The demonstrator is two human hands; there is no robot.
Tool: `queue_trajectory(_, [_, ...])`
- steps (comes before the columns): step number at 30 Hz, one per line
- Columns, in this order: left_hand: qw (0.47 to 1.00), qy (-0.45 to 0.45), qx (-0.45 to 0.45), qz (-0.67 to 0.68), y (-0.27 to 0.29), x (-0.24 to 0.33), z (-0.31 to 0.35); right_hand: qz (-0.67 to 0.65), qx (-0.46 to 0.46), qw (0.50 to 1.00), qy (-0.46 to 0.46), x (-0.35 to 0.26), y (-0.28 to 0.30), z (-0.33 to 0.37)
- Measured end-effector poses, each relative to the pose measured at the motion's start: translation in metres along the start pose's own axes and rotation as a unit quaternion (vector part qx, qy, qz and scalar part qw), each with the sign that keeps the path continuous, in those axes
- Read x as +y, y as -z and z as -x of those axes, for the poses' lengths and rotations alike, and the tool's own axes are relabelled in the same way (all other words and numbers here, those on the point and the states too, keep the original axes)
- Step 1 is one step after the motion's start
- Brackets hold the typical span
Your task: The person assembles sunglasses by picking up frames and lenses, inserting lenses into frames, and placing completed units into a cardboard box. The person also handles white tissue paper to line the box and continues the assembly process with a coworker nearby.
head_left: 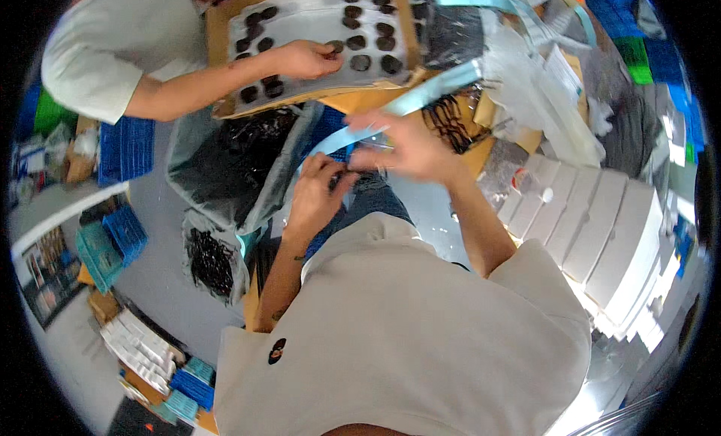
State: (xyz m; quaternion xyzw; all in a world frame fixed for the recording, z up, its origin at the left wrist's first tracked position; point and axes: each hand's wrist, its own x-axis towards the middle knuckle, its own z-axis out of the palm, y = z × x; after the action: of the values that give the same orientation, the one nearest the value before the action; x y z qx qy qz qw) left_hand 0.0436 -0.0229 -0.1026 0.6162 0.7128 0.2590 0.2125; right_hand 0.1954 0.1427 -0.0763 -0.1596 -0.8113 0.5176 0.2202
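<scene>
My left hand (317, 196) is closed, its fingers curled towards the thumb. A small dark thing (336, 181) shows between its thumb and fingertips, too blurred to name. From beside those fingertips a light blue strip (432, 89) runs up and to the right across the table. My right hand (413, 152) lies across the strip, smeared by motion. Its thumb and fingers look spread, with the strip passing between them. Whether they touch it is hard to tell. Both hands are close together in front of my body.
At upper left, another person's hand (306, 59) holds a dark round piece over a cardboard tray (315, 98) of similar pieces. A lined bin (218, 154) holds dark glossy items. Dark looped pieces (451, 124) and clear plastic (537, 83) lie right; white boxes (593, 218) stand beyond.
</scene>
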Motion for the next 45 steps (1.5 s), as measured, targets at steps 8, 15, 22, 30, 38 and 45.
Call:
queue_trajectory(8, [0.964,-0.254,-0.081,0.0,-0.021,0.065,-0.045,-0.029,-0.056,0.962,-0.266,-0.017,0.043,0.09])
queue_trajectory(15, [0.985,-0.016,-0.022,0.17,-0.034,0.052,-0.009,0.254,0.322,0.867,-0.283,0.022,0.083,0.128])
queue_trajectory(22, [0.97,0.172,0.095,0.142,-0.029,-0.07,0.076,0.342,0.157,0.859,-0.346,0.193,0.066,0.126])
queue_trajectory(30, [0.853,0.361,0.35,0.138,-0.021,-0.316,0.154,0.299,0.243,0.846,-0.369,0.182,0.07,0.142])
queue_trajectory(38, [0.925,0.363,0.081,-0.075,-0.121,-0.457,0.097,0.48,0.188,0.843,-0.152,0.057,-0.022,0.113])
queue_trajectory(45, [0.882,0.275,-0.211,-0.32,-0.096,-0.465,0.084,0.321,0.12,0.915,-0.213,0.034,-0.142,0.121])
